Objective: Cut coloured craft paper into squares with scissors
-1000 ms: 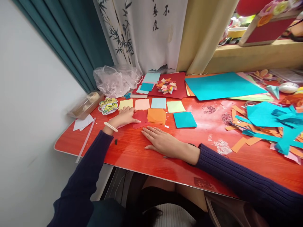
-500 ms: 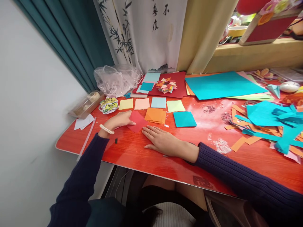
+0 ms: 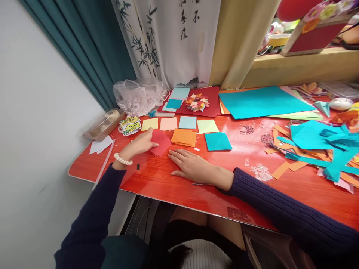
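My left hand (image 3: 142, 143), with a beaded bracelet at the wrist, grips a small stack of red paper squares (image 3: 161, 143) by its left side, thumb on top. The lower squares are slightly fanned out. My right hand (image 3: 186, 165) lies flat on the red table with fingers stretched out, just right of the red squares and holding nothing. Beyond the hands are an orange paper stack (image 3: 183, 137) and a blue stack (image 3: 218, 141). Behind them, yellow (image 3: 150, 123), pink (image 3: 168, 123), light blue (image 3: 187, 122) and pale green squares (image 3: 207, 126) form a row.
A folded paper ornament (image 3: 198, 102) sits on dark red sheets at the back. Large blue paper (image 3: 263, 101) lies to its right. Paper scraps (image 3: 316, 149) cover the right side. A clear bag (image 3: 138, 97), plastic box (image 3: 103, 123) and white papers (image 3: 101, 145) are at the left.
My left hand has shifted slightly left, and the red stack has turned a little with it. My right hand stays flat in place.
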`<state>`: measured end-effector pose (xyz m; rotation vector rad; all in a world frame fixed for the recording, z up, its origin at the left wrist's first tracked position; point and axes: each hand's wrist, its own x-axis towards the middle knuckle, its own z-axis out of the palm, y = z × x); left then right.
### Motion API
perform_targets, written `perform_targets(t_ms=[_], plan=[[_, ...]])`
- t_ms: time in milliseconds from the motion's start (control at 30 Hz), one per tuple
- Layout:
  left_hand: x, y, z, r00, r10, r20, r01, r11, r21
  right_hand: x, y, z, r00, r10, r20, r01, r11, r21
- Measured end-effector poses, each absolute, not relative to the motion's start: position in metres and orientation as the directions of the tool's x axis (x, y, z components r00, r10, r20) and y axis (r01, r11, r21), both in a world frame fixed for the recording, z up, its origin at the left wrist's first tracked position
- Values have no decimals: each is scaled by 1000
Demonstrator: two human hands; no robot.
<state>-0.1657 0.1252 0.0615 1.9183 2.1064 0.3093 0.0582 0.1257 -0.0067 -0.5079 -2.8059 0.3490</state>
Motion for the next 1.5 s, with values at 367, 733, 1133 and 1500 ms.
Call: perform_targets(t_ms=[367,733,1133,1500], plan=[[-149,82,66,295,948,123,869,-319,378,53,130,2,-580,735,350,237,564,-791],[-116,73,4,-52,982,180,382,-146,912,50,124,-3,-529,805,267,245,446,-861],[-104,71,4,-2,967,253,533,-213,819,47,114,-11,-573,788,225,232,420,-878],[-180,138,21,-122,983,136,817,22,576,81,192,2,-466,864,190,417,404,-814]])
